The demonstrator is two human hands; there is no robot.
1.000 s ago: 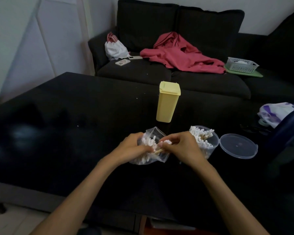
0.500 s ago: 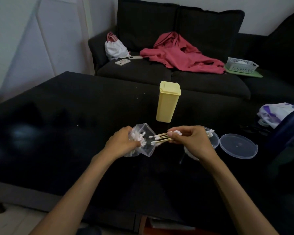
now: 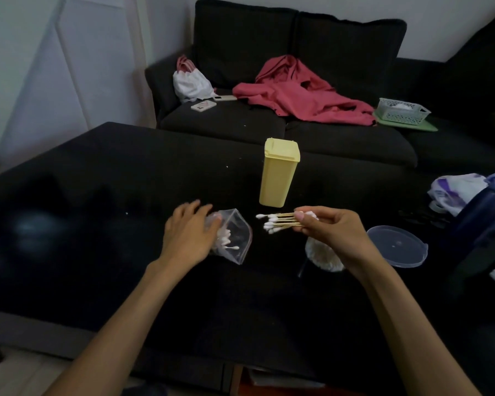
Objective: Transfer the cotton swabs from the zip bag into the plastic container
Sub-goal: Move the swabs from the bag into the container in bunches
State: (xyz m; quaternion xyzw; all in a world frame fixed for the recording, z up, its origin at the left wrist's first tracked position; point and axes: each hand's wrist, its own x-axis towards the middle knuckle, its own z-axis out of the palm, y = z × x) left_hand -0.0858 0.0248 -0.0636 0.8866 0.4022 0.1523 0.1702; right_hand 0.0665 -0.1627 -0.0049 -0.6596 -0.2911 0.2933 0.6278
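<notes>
A clear zip bag point(image 3: 235, 238) lies on the black table point(image 3: 97, 195), with a few cotton swabs left inside. My left hand point(image 3: 187, 234) rests on the bag's left side, fingers spread over it. My right hand point(image 3: 330, 231) pinches a bundle of several cotton swabs point(image 3: 277, 222), held level above the table with their tips pointing left. Directly below that hand stands the clear plastic container point(image 3: 323, 257), packed with swabs and mostly hidden by my hand and wrist.
The container's round clear lid point(image 3: 396, 250) lies to its right. A tall yellow box point(image 3: 279, 172) stands behind the bag. A dark blue jug point(image 3: 480, 212) and a white-purple bag point(image 3: 455, 190) sit at the right edge. A dark sofa point(image 3: 283, 130) holds a red garment.
My right hand has pulled a bundle of swabs out of the zip bag and carried it right, above the container. My left hand has lowered the bag onto the table and loosened.
</notes>
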